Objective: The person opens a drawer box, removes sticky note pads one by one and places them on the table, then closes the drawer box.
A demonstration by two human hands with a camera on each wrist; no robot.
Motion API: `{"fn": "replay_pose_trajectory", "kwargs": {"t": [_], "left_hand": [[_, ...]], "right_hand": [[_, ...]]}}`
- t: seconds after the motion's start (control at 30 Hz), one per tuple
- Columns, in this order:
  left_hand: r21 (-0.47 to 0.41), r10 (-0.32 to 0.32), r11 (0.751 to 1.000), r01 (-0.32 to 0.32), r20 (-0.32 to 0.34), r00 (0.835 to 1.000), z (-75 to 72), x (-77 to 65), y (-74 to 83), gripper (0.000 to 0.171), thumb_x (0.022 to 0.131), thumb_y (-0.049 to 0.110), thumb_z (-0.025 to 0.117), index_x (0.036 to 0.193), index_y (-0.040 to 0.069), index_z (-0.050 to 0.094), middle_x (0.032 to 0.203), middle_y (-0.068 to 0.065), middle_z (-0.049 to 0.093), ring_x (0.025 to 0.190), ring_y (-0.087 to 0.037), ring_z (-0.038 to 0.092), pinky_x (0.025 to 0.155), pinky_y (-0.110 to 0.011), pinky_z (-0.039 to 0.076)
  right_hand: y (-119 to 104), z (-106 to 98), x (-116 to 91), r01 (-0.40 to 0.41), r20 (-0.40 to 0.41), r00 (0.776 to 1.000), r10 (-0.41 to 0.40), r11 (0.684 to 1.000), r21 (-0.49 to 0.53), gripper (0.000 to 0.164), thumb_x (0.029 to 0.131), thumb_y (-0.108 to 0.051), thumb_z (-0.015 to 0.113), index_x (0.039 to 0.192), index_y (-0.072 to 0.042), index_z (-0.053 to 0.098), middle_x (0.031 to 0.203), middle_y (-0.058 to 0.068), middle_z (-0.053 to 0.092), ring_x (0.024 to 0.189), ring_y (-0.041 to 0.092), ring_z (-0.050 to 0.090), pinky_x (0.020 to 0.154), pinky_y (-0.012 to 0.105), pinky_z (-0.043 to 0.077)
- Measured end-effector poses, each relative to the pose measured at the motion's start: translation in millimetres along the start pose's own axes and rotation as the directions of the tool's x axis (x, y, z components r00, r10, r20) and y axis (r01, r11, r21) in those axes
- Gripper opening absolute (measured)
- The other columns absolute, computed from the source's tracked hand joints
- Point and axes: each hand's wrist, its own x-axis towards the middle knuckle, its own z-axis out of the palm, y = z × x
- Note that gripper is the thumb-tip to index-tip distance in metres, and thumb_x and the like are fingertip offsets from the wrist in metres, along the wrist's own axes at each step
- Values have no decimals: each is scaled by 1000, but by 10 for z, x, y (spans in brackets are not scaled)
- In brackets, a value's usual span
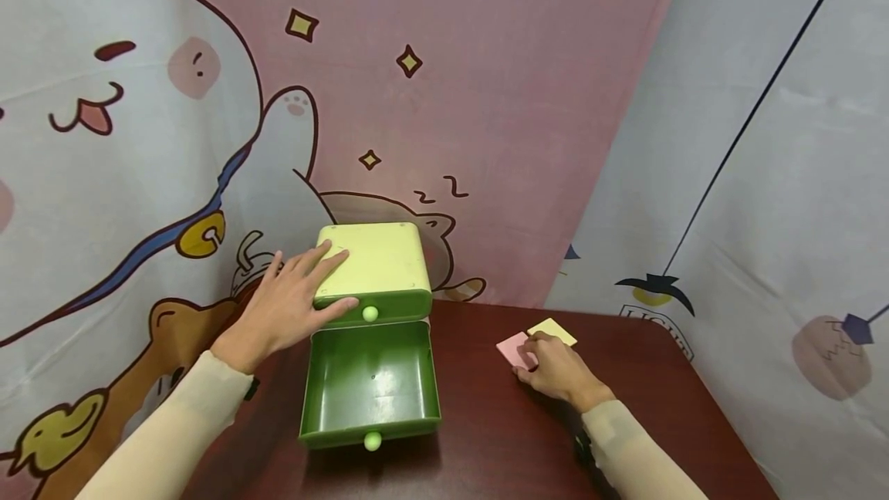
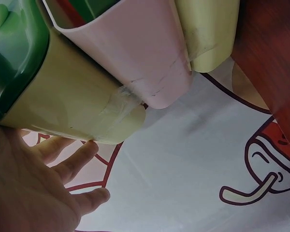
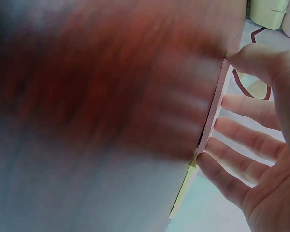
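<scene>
A small drawer unit (image 1: 375,257) with a pale yellow top stands at the back of the table. My left hand (image 1: 295,299) rests on its top left corner, fingers spread, thumb by the upper green front. Below that front, a green drawer (image 1: 373,384) with a round knob is pulled out. In the left wrist view, several fingers lie along the yellow casing (image 2: 77,96). To the right, my right hand (image 1: 556,369) pinches a pink sticky note pad (image 1: 514,349) at its edges, low over the table. A yellow sticky note pad (image 1: 553,331) lies right behind it.
The dark red-brown table (image 1: 479,423) runs up to a cartoon-printed cloth (image 1: 486,99) behind and at both sides. Clear tape (image 2: 121,99) crosses the yellow and pink tiers of the unit.
</scene>
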Motion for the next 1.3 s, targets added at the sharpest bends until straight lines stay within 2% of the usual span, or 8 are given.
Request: {"fn": "replay_pose_trajectory", "kwargs": {"t": [0.37, 0.5, 0.6, 0.8, 1.07, 1.17, 1.3], "left_hand": [[-13, -7, 1000, 7, 11, 1000, 9, 5, -8, 95, 108, 83, 61, 186, 35, 34, 195, -13, 29, 170, -53, 43, 141, -86, 11], [-15, -8, 1000, 8, 11, 1000, 1, -3, -3, 95, 108, 83, 60, 186, 35, 35, 195, -13, 29, 170, -54, 43, 141, -86, 12], [-16, -11, 1000, 11, 11, 1000, -7, -10, -2, 95, 108, 83, 60, 186, 35, 35, 195, -13, 29, 170, -54, 43, 141, -86, 12], [-20, -13, 1000, 14, 15, 1000, -6, -21, -5, 94, 109, 82, 60, 186, 35, 34, 195, -14, 28, 170, -55, 42, 140, -87, 12], [-22, -11, 1000, 11, 9, 1000, 0, -16, -7, 94, 108, 83, 61, 186, 35, 35, 195, -13, 29, 170, -54, 42, 141, -86, 12], [-22, -10, 1000, 11, 7, 1000, 1, -10, -8, 94, 108, 83, 61, 186, 35, 35, 195, -13, 29, 170, -54, 43, 141, -86, 12], [-17, -10, 1000, 11, 10, 1000, 8, -4, -9, 95, 108, 83, 60, 186, 35, 35, 195, -13, 29, 170, -55, 43, 141, -87, 12]], "right_hand": [[2, -33, -38, -31, 43, 999, 32, 999, -19, 27, 94, -33, 99, 97, -17, 77, 119, 7, 79, 92, 14, 64, 78, 37, 59], [1, -58, -53, -31, 38, 999, 32, 999, -21, 27, 94, -34, 99, 96, -18, 77, 123, 7, 80, 94, 14, 66, 78, 38, 61], [-5, -71, -72, -19, 16, 1000, 20, 999, -31, 26, 94, -35, 98, 104, -17, 82, 127, 8, 81, 98, 16, 72, 81, 42, 65], [-53, -99, -135, 21, -45, 999, -24, 998, -59, 39, 96, -36, 95, 127, -13, 88, 130, 10, 82, 107, 26, 82, 85, 52, 71], [-184, -200, -222, 91, -124, 987, -99, 993, -69, 37, 95, -30, 95, 128, -15, 88, 132, 10, 82, 116, 28, 82, 87, 51, 73], [-247, -231, -252, 128, -166, 976, -139, 989, -79, 36, 93, -29, 96, 126, -17, 88, 128, 6, 83, 113, 25, 82, 86, 48, 72], [-339, -258, -299, 177, -211, 958, -192, 980, -89, 36, 93, -28, 97, 126, -18, 88, 131, 9, 83, 115, 27, 83, 86, 47, 73]]}}
